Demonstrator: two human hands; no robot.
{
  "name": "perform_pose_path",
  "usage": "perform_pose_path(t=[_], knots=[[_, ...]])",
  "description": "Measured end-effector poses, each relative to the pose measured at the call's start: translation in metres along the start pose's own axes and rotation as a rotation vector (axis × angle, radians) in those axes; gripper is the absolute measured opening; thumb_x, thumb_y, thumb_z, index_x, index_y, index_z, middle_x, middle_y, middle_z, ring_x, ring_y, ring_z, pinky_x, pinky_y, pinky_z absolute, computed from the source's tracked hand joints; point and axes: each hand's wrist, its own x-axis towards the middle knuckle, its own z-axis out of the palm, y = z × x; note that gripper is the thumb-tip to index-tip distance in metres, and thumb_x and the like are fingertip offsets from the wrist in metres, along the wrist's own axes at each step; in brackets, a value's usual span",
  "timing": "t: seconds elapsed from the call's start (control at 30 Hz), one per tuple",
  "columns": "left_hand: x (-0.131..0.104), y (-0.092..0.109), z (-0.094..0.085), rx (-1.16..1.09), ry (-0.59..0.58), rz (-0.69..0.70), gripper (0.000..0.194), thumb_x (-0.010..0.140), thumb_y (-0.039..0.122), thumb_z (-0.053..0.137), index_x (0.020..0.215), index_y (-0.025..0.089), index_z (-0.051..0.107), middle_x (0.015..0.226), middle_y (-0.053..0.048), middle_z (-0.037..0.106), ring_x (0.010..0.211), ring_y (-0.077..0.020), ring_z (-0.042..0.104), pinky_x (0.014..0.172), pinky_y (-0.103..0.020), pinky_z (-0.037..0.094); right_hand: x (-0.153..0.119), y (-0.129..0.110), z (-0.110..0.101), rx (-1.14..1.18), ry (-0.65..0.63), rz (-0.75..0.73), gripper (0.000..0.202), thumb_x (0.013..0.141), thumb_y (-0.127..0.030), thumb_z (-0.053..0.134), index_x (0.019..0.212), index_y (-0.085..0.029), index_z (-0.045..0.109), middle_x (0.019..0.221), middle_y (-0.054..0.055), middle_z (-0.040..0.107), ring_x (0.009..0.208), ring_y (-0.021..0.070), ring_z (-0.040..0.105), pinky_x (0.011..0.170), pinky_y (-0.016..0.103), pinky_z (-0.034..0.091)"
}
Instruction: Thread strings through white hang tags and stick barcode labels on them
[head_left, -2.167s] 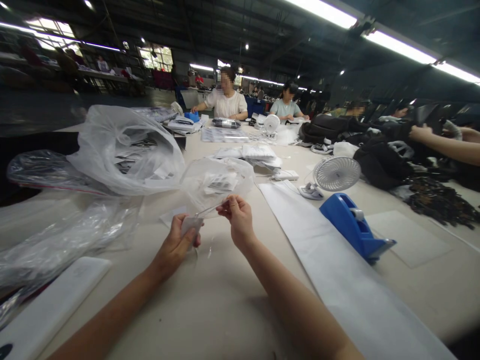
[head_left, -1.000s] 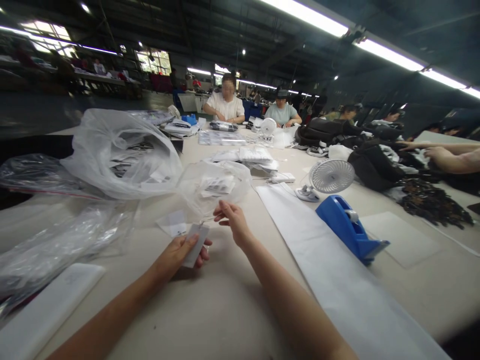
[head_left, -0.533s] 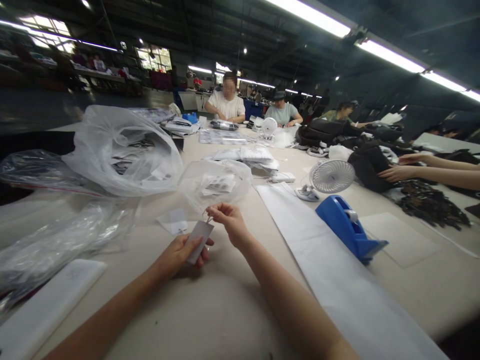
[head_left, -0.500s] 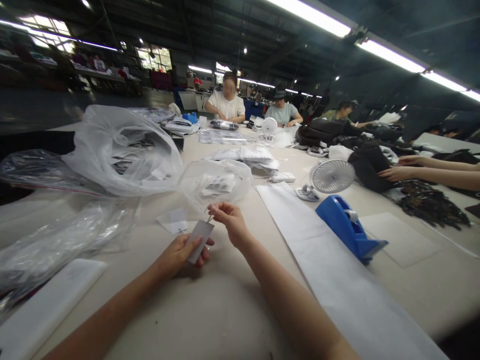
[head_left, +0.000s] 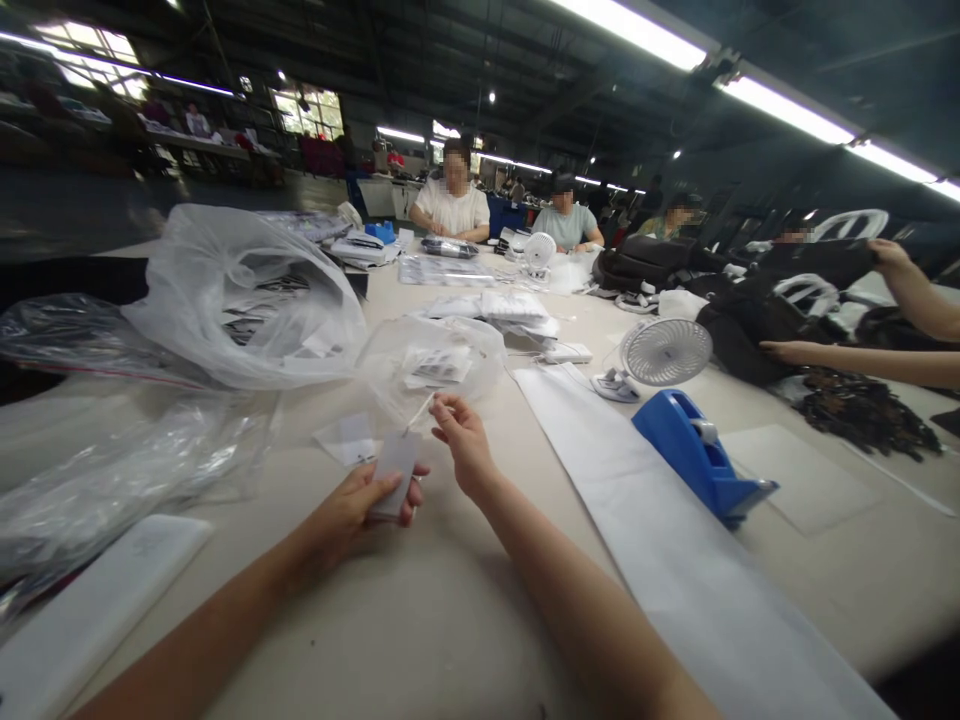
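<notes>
A pale grey, rectangular card tag (head_left: 395,472) is held above the near part of the cream-coloured bench (head_left: 420,620), clamped between the thumb and fingers of the left hand (head_left: 363,500). The thin white string (head_left: 420,412) at its far end is pinched in the closed fingertips of the right hand (head_left: 466,445). Printed white labels (head_left: 437,366) are contained in a small translucent plastic bag (head_left: 380,362) just beyond the hands. A blue plastic tape dispenser (head_left: 694,455) is seen on the right.
</notes>
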Motion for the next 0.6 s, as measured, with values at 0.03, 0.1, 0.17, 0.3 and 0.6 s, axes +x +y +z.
perform_pose_path(t=[0.03,0.1,0.17,0.3,0.6], knots=[[-0.001,0.003,0.0,-0.059,0.049,0.011,0.037,0.08,0.036,0.08,0.108,0.013,0.074,0.081,-0.007,0.072,0.064,-0.0146,0.064,0.063,-0.025,0.056,-0.001,-0.001,-0.003,-0.085,0.046,-0.077,0.042,0.08,-0.056,0.071,0.105,-0.024,0.061,0.114,0.006,0.065,0.102,0.0202,0.061,0.083,0.03,0.05],[-0.001,0.009,-0.001,-0.175,0.145,0.015,0.028,0.082,0.024,0.076,0.107,0.011,0.075,0.081,-0.007,0.071,0.066,-0.0139,0.065,0.066,-0.024,0.058,-0.004,-0.006,-0.006,-0.264,0.054,-0.282,0.044,0.084,-0.053,0.072,0.115,-0.025,0.061,0.133,0.01,0.059,0.115,0.0233,0.059,0.089,0.034,0.051],[-0.002,0.013,-0.002,-0.254,0.221,0.007,0.024,0.083,0.016,0.071,0.107,0.011,0.075,0.085,-0.009,0.073,0.07,-0.0153,0.067,0.069,-0.025,0.06,-0.011,-0.012,-0.005,-0.437,-0.116,-0.499,0.052,0.082,-0.052,0.078,0.123,-0.025,0.061,0.147,0.012,0.05,0.13,0.0269,0.053,0.098,0.037,0.05],[0.0,0.013,-0.004,-0.282,0.24,0.011,0.018,0.086,0.017,0.066,0.101,0.012,0.075,0.086,-0.01,0.075,0.071,-0.0178,0.07,0.067,-0.027,0.061,-0.021,-0.015,0.003,-0.734,-0.56,-0.73,0.096,0.069,-0.056,0.089,0.149,-0.023,0.045,0.16,0.017,0.04,0.149,0.0331,0.037,0.118,0.047,0.037],[0.0,0.008,-0.001,-0.2,0.175,0.042,0.012,0.078,0.021,0.078,0.085,0.012,0.075,0.078,-0.007,0.075,0.07,-0.0193,0.07,0.065,-0.026,0.059,-0.02,-0.002,0.007,-0.952,-0.611,-0.681,0.117,0.066,-0.053,0.09,0.161,-0.022,0.029,0.16,0.019,0.042,0.146,0.0354,0.043,0.119,0.049,0.037]])
